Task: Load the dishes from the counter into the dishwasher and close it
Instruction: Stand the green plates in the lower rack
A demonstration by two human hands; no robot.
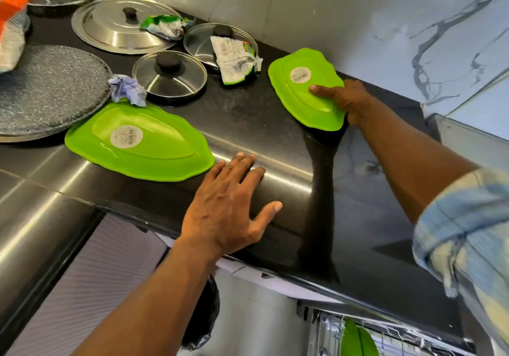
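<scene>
One dark, glossy counter [248, 118] carries everything here. Largest on it is a speckled grey griddle [46, 91] at the left, then a big steel lid [121, 25] behind it. Next come two green plates, both upside down with a round sticker on the base. The near plate [137, 140] lies flat just beside the griddle, and the far plate [305, 88] sits by the marble wall. The left grip [228, 206] rests released, palm down and fingers straight, on the counter just beside the near plate. The right grip [347, 99] grasps the far plate's edge, thumb on top, fingers curled under. Below the counter's front edge a dishwasher rack [399, 339] holds upright racked plates [355, 339], also green. A small knobbed lid [169, 74], a torn wrapper [237, 60] and a crumpled tissue [128, 89] lie behind the near plate.
</scene>
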